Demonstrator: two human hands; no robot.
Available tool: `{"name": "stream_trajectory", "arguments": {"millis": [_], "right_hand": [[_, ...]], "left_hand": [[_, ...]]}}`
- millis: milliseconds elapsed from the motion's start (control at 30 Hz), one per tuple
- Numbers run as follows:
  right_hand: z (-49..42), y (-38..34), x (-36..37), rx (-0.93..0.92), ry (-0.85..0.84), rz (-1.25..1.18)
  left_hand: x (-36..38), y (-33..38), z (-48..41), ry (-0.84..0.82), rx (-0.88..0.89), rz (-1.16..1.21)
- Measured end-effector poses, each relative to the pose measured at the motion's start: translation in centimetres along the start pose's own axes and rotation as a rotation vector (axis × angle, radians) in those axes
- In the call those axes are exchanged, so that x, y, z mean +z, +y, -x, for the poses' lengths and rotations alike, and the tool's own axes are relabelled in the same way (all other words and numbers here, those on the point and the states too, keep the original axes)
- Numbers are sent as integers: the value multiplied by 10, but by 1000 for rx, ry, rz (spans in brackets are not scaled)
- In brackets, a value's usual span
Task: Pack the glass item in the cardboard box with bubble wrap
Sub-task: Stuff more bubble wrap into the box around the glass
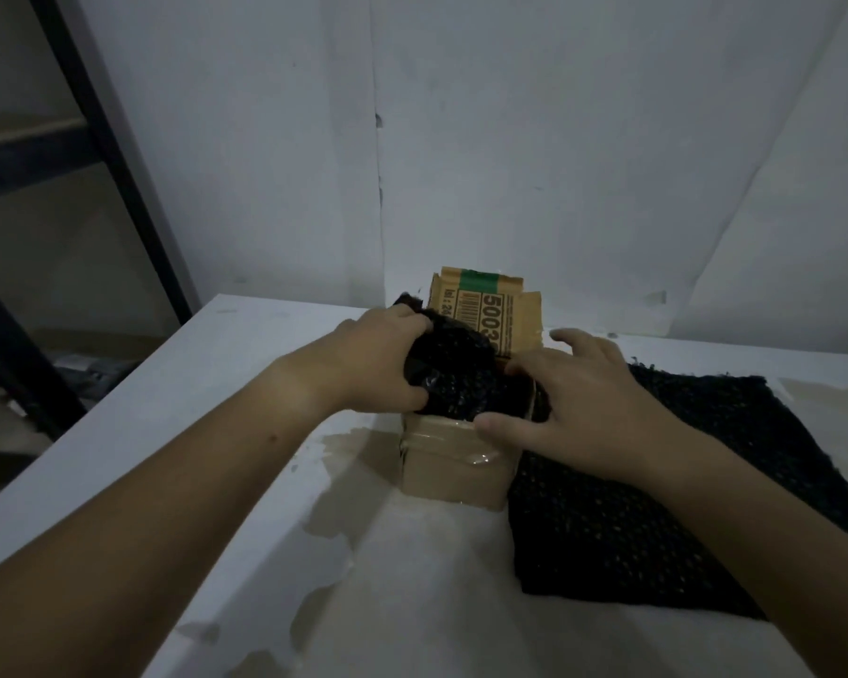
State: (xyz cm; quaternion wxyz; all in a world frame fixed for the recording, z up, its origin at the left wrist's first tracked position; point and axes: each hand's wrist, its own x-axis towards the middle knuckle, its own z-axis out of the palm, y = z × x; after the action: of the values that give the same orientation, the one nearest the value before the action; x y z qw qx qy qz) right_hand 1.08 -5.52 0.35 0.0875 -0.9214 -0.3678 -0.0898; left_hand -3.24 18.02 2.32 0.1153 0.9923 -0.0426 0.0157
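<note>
Left hand (378, 364) around bubble-wrap bundle (454, 379)

The box (454, 474) is tan cardboard, its near side crossed by glossy clear tape. Its raised flap (485, 313) is a yellower brown, printed in black with a barcode and the large digits "5003", and topped by a green band (481, 276). The bundle (454, 379) in the box is black with small glints. The wrap (657, 506) toward the desk's right edge is black with a regular grid of pale dots. The desk (412, 604) is white, blotched with brownish patches (343, 447). The wall (510, 139) is pale grey and the frame (113, 154) black.
</note>
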Motion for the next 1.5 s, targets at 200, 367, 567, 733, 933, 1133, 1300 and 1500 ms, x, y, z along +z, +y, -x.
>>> {"name": "stream_trajectory", "arguments": {"millis": [200, 367, 567, 733, 933, 1133, 1300, 1500], "right_hand": [[-20, -4, 16, -36, -183, 52], [-22, 2, 19, -27, -241, 2], [-18, 2, 15, -70, -15, -129], [-24, -3, 23, -143, -54, -102], [-52, -5, 26, -32, -320, -67], [-72, -8, 23, 55, -587, 1], [-50, -5, 34, -4, -361, -106], [-35, -8, 36, -79, -104, -227]], "left_hand": [[1, 1, 3, 81, 85, -25], [0, 1, 5, 90, 114, 96], [6, 8, 1, -15, 88, 113], [12, 16, -3, -27, 120, -38], [12, 19, -2, -55, 159, -53], [4, 1, 2, 205, 95, 335], [8, -17, -9, -49, -142, 304], [18, -6, -22, -226, -164, 242]]}}
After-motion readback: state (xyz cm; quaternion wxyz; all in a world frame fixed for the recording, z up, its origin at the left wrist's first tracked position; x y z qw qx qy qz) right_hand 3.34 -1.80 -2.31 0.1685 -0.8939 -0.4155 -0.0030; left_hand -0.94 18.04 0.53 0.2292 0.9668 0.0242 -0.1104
